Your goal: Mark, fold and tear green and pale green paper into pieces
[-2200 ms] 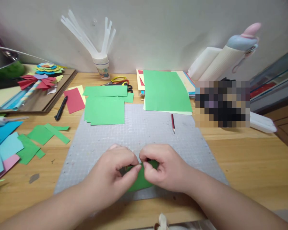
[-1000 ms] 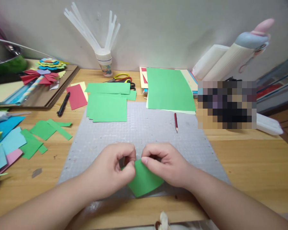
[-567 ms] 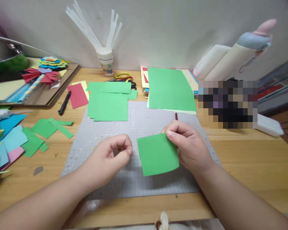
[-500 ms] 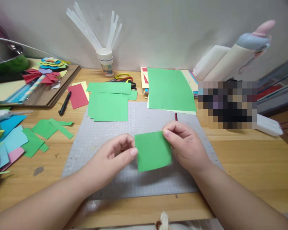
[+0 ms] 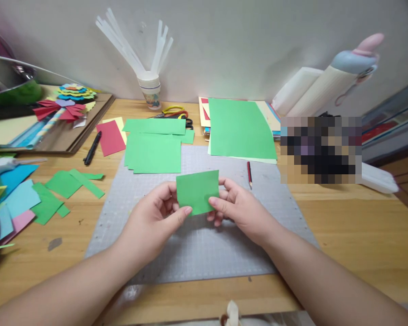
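The small green paper [image 5: 197, 191] is held up just above the middle of the gray cutting mat [image 5: 190, 258], which lies along the near edge of the table [image 5: 353, 235]. It's a plain flat rectangle with no markings. The lower edge looks a bit uneven, maybe a fold, but that's hard to tell from this angle.

The left hand [image 5: 156, 217] pinches the lower left corner, thumb in front and the other fingers curled behind. The right hand [image 5: 238, 209] pinches the lower right corner the same way. Both hands are half closed, not spread, and sit close together with the paper between them.

Past the right hand, a red pencil [image 5: 249, 174] lies near the mat's far right corner. A pile of green sheets [image 5: 153, 151] overlaps the mat's far left corner. A bigger green sheet [image 5: 240, 129] tops a paper stack just beyond the mat's far edge. Green scraps [image 5: 64, 183] lie toward the table's left edge. Scissors [image 5: 172, 112] and a paper cup [image 5: 151, 90] of white sticks sit at the back edge by the wall.
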Demonstrator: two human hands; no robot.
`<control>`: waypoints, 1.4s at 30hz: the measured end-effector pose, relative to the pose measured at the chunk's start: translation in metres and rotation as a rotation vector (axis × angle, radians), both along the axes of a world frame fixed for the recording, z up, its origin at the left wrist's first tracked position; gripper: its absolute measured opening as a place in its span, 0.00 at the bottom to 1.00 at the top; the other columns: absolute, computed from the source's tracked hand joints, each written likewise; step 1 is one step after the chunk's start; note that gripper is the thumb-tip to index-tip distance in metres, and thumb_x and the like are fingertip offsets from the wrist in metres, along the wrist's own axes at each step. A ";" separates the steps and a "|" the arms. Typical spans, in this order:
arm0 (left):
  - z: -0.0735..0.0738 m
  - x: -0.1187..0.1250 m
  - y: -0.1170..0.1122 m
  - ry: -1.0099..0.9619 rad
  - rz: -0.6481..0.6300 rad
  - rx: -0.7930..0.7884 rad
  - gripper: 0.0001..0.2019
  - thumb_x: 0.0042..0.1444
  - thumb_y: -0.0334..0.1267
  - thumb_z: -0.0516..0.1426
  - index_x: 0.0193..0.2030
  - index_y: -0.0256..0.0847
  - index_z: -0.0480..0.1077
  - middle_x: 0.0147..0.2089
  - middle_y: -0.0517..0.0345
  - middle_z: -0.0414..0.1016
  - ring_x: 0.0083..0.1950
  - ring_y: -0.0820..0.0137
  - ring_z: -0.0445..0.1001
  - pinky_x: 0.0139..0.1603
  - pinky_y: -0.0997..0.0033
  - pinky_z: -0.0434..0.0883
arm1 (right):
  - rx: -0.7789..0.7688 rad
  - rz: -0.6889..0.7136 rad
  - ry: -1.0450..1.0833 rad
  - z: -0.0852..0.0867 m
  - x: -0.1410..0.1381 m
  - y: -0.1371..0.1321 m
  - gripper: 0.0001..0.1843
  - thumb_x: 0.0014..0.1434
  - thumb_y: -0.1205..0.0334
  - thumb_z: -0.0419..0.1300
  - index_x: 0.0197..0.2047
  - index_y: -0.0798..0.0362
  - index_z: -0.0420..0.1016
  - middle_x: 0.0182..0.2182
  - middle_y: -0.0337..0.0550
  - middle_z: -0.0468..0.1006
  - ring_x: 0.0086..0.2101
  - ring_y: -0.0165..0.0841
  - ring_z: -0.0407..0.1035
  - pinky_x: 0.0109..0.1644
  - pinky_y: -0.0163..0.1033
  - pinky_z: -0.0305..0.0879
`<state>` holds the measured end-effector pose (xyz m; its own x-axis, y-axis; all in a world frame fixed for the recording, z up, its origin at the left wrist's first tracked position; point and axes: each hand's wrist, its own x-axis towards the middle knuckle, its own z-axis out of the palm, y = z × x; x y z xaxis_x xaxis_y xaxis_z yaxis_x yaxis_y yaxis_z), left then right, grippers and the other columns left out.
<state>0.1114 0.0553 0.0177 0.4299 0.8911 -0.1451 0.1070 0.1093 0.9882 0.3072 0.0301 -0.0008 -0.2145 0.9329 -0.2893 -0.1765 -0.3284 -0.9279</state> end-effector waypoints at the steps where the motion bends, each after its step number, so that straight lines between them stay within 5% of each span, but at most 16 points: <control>1: 0.000 0.000 0.000 -0.006 -0.011 -0.013 0.10 0.53 0.38 0.61 0.42 0.41 0.70 0.34 0.62 0.71 0.31 0.76 0.66 0.31 0.76 0.64 | -0.025 0.003 -0.007 0.001 0.000 0.000 0.24 0.54 0.52 0.66 0.48 0.51 0.62 0.29 0.36 0.76 0.25 0.27 0.71 0.25 0.31 0.66; 6: 0.002 0.002 0.001 -0.006 -0.038 -0.116 0.13 0.51 0.44 0.62 0.40 0.40 0.69 0.33 0.62 0.72 0.28 0.76 0.66 0.26 0.76 0.63 | -0.020 -0.050 -0.055 0.007 0.002 -0.001 0.17 0.52 0.50 0.67 0.33 0.53 0.67 0.21 0.33 0.72 0.20 0.25 0.68 0.20 0.29 0.61; 13: 0.008 0.001 0.004 0.134 0.036 -0.110 0.15 0.52 0.46 0.61 0.24 0.39 0.64 0.19 0.67 0.64 0.21 0.78 0.61 0.24 0.77 0.58 | 0.024 -0.047 -0.067 0.010 0.002 -0.004 0.16 0.51 0.52 0.67 0.30 0.53 0.67 0.20 0.31 0.70 0.20 0.24 0.67 0.20 0.29 0.63; 20: 0.001 -0.002 0.005 0.116 0.021 -0.106 0.15 0.53 0.46 0.60 0.26 0.39 0.63 0.22 0.65 0.67 0.25 0.77 0.64 0.28 0.76 0.62 | 0.059 -0.017 -0.109 0.012 0.000 -0.004 0.14 0.55 0.51 0.63 0.32 0.54 0.68 0.22 0.34 0.71 0.21 0.25 0.67 0.22 0.30 0.61; 24: 0.000 0.000 0.002 0.153 -0.004 0.030 0.12 0.52 0.44 0.62 0.40 0.41 0.69 0.37 0.60 0.74 0.39 0.71 0.71 0.39 0.71 0.68 | 0.120 0.091 -0.197 0.012 -0.002 -0.008 0.09 0.55 0.60 0.60 0.27 0.53 0.66 0.21 0.32 0.66 0.21 0.23 0.60 0.24 0.30 0.58; 26: 0.002 0.001 0.000 0.185 -0.080 0.084 0.11 0.52 0.43 0.62 0.38 0.41 0.71 0.36 0.60 0.74 0.37 0.71 0.71 0.38 0.71 0.68 | 0.172 0.167 -0.284 0.012 -0.004 -0.011 0.07 0.53 0.64 0.59 0.25 0.53 0.65 0.20 0.32 0.64 0.22 0.24 0.58 0.25 0.31 0.56; 30: 0.006 -0.001 -0.004 0.223 -0.101 0.159 0.07 0.54 0.40 0.60 0.28 0.40 0.70 0.27 0.63 0.71 0.31 0.73 0.68 0.34 0.72 0.66 | 0.344 0.049 -0.422 0.015 -0.006 -0.015 0.06 0.54 0.64 0.59 0.26 0.52 0.67 0.22 0.33 0.67 0.25 0.26 0.62 0.28 0.32 0.59; 33: 0.005 -0.004 -0.005 0.115 -0.034 0.194 0.04 0.55 0.36 0.60 0.30 0.42 0.70 0.31 0.62 0.75 0.36 0.72 0.73 0.40 0.70 0.69 | 0.491 -0.084 -0.386 0.017 -0.004 -0.014 0.03 0.53 0.63 0.62 0.31 0.51 0.72 0.28 0.38 0.75 0.31 0.30 0.70 0.33 0.36 0.67; 36: 0.003 -0.007 -0.006 0.001 -0.079 0.267 0.03 0.56 0.33 0.59 0.32 0.43 0.69 0.35 0.61 0.76 0.39 0.71 0.74 0.43 0.69 0.70 | 0.689 -0.036 -0.417 0.016 -0.001 -0.014 0.06 0.55 0.66 0.63 0.39 0.50 0.75 0.33 0.40 0.81 0.34 0.31 0.75 0.37 0.37 0.71; 42: 0.006 -0.012 -0.006 0.105 -0.092 0.752 0.12 0.53 0.26 0.59 0.41 0.47 0.71 0.44 0.59 0.72 0.46 0.70 0.72 0.46 0.69 0.71 | 1.239 0.018 -0.709 0.014 0.006 -0.019 0.14 0.59 0.74 0.57 0.48 0.56 0.76 0.44 0.52 0.82 0.46 0.36 0.76 0.53 0.45 0.71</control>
